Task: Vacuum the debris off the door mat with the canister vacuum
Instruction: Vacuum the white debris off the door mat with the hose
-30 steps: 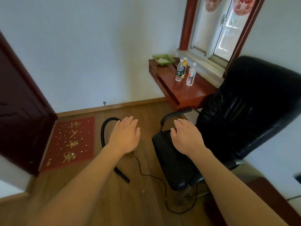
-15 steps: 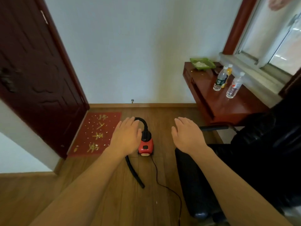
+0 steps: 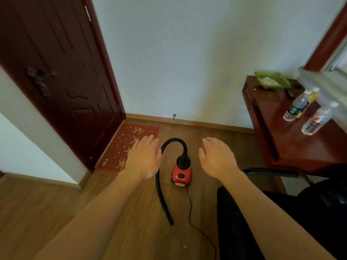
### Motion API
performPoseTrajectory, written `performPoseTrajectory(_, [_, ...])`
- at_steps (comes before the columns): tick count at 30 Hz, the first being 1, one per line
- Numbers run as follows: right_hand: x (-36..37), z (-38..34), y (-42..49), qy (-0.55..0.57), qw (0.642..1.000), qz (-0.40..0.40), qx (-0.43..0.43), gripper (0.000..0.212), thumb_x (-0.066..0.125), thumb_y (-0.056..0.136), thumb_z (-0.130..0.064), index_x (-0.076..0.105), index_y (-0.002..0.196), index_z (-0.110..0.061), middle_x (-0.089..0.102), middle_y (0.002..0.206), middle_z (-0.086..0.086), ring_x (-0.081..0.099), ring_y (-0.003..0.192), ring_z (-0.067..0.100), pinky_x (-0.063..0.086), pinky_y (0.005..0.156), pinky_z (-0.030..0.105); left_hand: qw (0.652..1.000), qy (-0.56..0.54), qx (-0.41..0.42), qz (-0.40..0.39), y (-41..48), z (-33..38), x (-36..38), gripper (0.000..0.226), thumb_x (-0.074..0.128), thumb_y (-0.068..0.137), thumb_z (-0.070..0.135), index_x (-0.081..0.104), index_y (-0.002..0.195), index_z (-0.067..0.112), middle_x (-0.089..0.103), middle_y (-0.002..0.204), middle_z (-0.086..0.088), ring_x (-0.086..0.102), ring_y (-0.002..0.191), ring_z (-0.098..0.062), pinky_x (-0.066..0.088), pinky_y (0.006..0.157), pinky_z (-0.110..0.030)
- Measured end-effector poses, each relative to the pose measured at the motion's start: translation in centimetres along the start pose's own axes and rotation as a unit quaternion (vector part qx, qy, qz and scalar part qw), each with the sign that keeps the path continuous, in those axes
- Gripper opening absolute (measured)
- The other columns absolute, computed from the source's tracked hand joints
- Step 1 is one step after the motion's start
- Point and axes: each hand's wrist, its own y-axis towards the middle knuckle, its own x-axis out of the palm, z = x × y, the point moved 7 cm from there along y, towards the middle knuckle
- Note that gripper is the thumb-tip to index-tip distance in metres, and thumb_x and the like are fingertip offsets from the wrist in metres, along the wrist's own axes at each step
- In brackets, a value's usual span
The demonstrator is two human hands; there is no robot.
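Head camera: I see red canister vacuum (image 3: pixel 181 173) standing on wood floor (image 3: pixel 56 212). Hose (image 3: pixel 157 186) arches from its top, curves down its left side, open end lying nearer me. Cord (image 3: pixel 189 205) trails from vacuum toward me. Door mat (image 3: pixel 112 156) lies left of and beyond vacuum, against door (image 3: pixel 62 72), pale debris (image 3: pixel 124 139) scattered over it. My left hand (image 3: pixel 145 160) hovers left of vacuum, fingers straight, holding nothing. Right hand (image 3: pixel 217 159) hovers right of vacuum, likewise flat and empty. Black chair (image 3: pixel 281 212) stands right of vacuum.

Turned further left since a second ago. Uncovered the whole red vacuum (image 3: pixel 181 172), earlier hidden behind the left hand (image 3: pixel 144 158). Brought the mat (image 3: pixel 120 147) in to 8 o'clock, pushed the chair (image 3: pixel 244 222) out to 4 o'clock.
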Motion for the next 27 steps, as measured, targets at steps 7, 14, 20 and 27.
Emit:
performPoseTrajectory(7, [1.8,-2.7,6.4,-0.005,1.0,-0.013,-0.01,0.051,0.03,0.109,-0.036,0.04,0.152,-0.011,0.044,0.156,0.006,0.038,0.145,0.022,0.026,0.123,0.039,1.0,-0.002,-0.025,-0.001,4.7,-5.2,0.4,0.057,0.027,0.109,0.041,0.027,0.161,0.019,0.022,0.169,-0.003,0.017,0.157,-0.021,0.01,0.129,-0.041])
performPoseTrajectory(14, [3.4,-5.9,13.0,-0.004,1.0,-0.007,0.013,0.043,0.033,0.108,-0.034,0.052,0.139,-0.011,0.056,0.142,0.006,0.049,0.133,0.021,0.035,0.114,0.035,1.0,-0.012,-0.01,-0.013,11.0,-10.5,-0.1,0.056,0.027,0.109,0.04,0.026,0.161,0.018,0.02,0.17,-0.002,0.015,0.157,-0.019,0.011,0.129,-0.042])
performPoseTrajectory(20, [4.6,-8.6,16.8,0.015,0.998,-0.011,0.052,0.04,0.034,0.108,-0.033,0.055,0.134,-0.012,0.058,0.138,0.005,0.051,0.13,0.022,0.038,0.111,0.035,1.0,-0.017,0.014,-0.023,15.2,-14.7,-0.7,0.056,0.029,0.109,0.038,0.028,0.16,0.017,0.021,0.17,-0.004,0.017,0.157,-0.021,0.014,0.129,-0.041])
performPoseTrajectory(27, [5.0,-9.0,20.0,0.038,0.996,0.013,0.08,0.021,0.036,0.104,-0.032,0.05,0.093,-0.022,0.056,0.099,-0.007,0.055,0.097,0.014,0.051,0.095,0.036,0.999,-0.034,0.022,-0.035,18.8,-16.7,-0.4,0.055,0.03,0.109,0.036,0.027,0.16,0.017,0.021,0.17,-0.004,0.016,0.157,-0.02,0.012,0.129,-0.04])
